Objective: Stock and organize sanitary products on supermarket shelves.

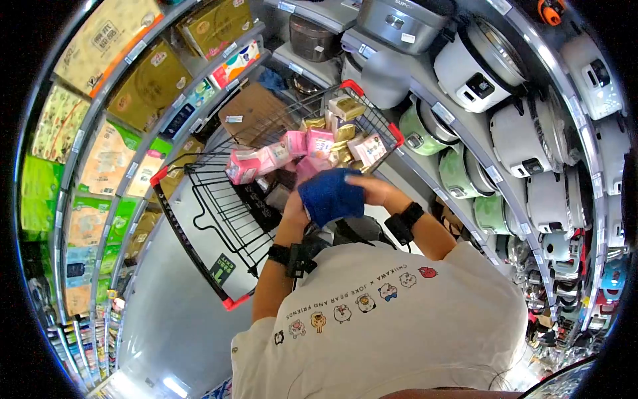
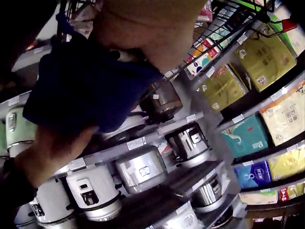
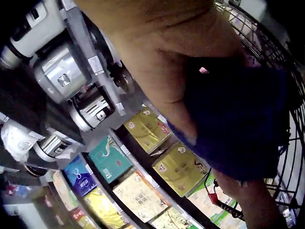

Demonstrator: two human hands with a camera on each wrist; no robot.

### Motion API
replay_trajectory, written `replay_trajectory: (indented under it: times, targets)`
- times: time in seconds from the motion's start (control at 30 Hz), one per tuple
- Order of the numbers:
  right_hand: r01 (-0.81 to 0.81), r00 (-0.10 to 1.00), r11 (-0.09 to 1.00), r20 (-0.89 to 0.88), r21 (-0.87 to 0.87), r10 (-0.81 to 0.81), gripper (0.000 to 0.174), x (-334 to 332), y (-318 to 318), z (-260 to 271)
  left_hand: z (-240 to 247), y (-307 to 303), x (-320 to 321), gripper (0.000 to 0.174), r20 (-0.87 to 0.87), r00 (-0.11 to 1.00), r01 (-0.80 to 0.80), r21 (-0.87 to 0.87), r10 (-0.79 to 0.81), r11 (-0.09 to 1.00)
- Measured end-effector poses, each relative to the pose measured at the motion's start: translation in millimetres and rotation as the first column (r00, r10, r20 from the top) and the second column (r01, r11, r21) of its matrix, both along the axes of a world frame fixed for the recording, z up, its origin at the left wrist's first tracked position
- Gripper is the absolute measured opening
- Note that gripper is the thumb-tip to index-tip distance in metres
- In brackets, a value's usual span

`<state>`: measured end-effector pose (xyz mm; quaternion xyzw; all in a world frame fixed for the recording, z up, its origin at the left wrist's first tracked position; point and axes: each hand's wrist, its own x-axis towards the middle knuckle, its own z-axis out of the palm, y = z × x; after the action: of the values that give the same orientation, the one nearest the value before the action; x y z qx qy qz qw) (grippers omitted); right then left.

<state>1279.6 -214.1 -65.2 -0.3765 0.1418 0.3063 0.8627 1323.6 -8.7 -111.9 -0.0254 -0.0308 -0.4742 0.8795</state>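
A dark blue cloth item (image 1: 331, 197) is held between both hands above the near side of a shopping cart. The left hand (image 1: 296, 207) grips its left side, with the fingers mostly hidden by the cloth. The right hand (image 1: 373, 190) pinches the upper right edge, thumb on top. In the left wrist view the blue cloth (image 2: 86, 88) hangs between the hands, with the right hand (image 2: 59, 148) at its lower edge. The right wrist view shows the right hand's thumb lying along the cloth (image 3: 233, 124). Pink packages (image 1: 319, 142) and gold packs (image 1: 345, 132) lie in the cart beyond.
The wire cart (image 1: 226, 213) with red corners stands ahead. Shelves of tissue packs (image 1: 149, 85) line the left side. Rice cookers (image 1: 475, 66) fill shelves on the right. A cardboard box (image 1: 256, 114) sits beyond the cart, and grey floor (image 1: 166, 299) shows at left.
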Motion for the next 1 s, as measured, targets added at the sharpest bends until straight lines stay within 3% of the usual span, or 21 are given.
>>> replay_trajectory:
  times: [0.03, 0.07, 0.13, 0.23, 0.33, 0.4, 0.43, 0.53, 0.6, 0.63, 0.67, 0.7, 0.73, 0.77, 0.8, 0.83, 0.9, 1.0]
  targets:
    - [-0.034, 0.999, 0.997, 0.015, -0.072, 0.036, 0.044, 2, 4, -2, 1, 3, 1, 0.05, 0.018, 0.996, -0.08, 0.544, 0.084, 0.835]
    - [-0.068, 0.997, 0.987, 0.026, -0.145, 0.073, 0.045, 5, 7, -4, 2, 5, 4, 0.049, -0.05, 0.995, -0.042, 0.55, 0.083, 0.834]
    - [0.016, 0.999, 0.996, -0.035, -0.088, -0.019, 0.048, 17, 6, 0, 43, 7, 9, 0.046, -0.191, 0.978, 0.038, 0.551, 0.082, 0.833]
    - [0.04, 0.993, 0.992, -0.103, -0.119, -0.052, 0.045, 37, -8, 0, 3, 3, 17, 0.038, -0.219, 0.974, 0.149, 0.467, -0.049, 0.871]
    - [0.032, 0.997, 0.982, -0.065, -0.188, -0.046, 0.04, 60, -33, -20, -22, -18, 23, 0.034, 0.004, 0.987, 0.12, 0.646, -0.16, 0.754]
    - [-0.009, 1.0, 0.982, 0.014, -0.189, 0.011, 0.036, 79, -53, -30, -34, -39, 38, 0.043, 0.092, 0.991, 0.002, 0.708, -0.096, 0.706]
    - [-0.072, 0.995, 0.939, 0.04, -0.337, 0.091, 0.033, 96, -70, -26, -39, -48, 54, 0.048, 0.135, 0.988, -0.053, 0.746, -0.073, 0.664]
    - [-0.079, 0.851, 0.93, 0.462, -0.359, 0.25, 0.026, 121, -95, -9, -49, -68, 83, 0.044, 0.151, 0.988, -0.136, 0.717, 0.037, 0.684]
    - [-0.077, 0.777, 0.917, 0.553, -0.392, 0.302, 0.024, 130, -105, 3, -56, -75, 96, 0.019, 0.632, 0.774, -0.516, 0.61, 0.023, 0.602]
    - [-0.072, 0.782, 0.912, 0.544, -0.403, 0.303, 0.024, 132, -110, -5, -74, -79, 112, 0.015, 0.295, 0.953, -0.241, 0.594, 0.071, 0.767]
    - [-0.162, 0.962, 0.987, 0.226, 0.017, 0.154, 0.027, 138, -118, -24, -91, -89, 111, 0.012, 0.241, 0.963, -0.244, 0.605, 0.118, 0.758]
    - [0.035, 0.972, 0.929, -0.23, 0.368, 0.055, 0.029, 143, -126, -43, -88, -102, 113, 0.01, 0.187, 0.968, -0.248, 0.615, 0.167, 0.748]
    - [-0.092, 0.986, 0.985, 0.127, -0.143, 0.11, 0.032, 145, -132, -50, -86, -115, 114, 0.008, 0.135, 0.967, -0.254, 0.625, 0.218, 0.738]
    - [-0.012, 0.861, 0.783, 0.392, -0.621, 0.324, 0.034, 145, -137, -57, -86, -125, 115, 0.006, 0.352, 0.911, -0.399, 0.622, 0.215, 0.673]
    - [0.244, 0.646, 0.405, 0.459, -0.881, 0.61, 0.037, 144, -143, -65, -88, -132, 118, 0.004, 0.553, 0.812, -0.537, 0.582, 0.187, 0.61]
    - [0.335, 0.483, 0.475, 0.581, -0.814, 0.655, 0.045, 152, -149, -83, -111, -137, 119, 0.006, 0.527, 0.83, -0.517, 0.607, 0.18, 0.604]
    - [0.151, 0.666, 0.619, 0.542, -0.771, 0.513, 0.038, 161, -152, -92, -165, -147, 122, 0.012, 0.614, 0.789, -0.554, 0.706, 0.007, 0.441]
    - [0.062, 0.919, 0.805, 0.349, -0.59, 0.185, 0.035, 181, -150, -127, -174, -154, 141, 0.022, 0.579, 0.746, -0.527, 0.815, -0.328, 0.241]
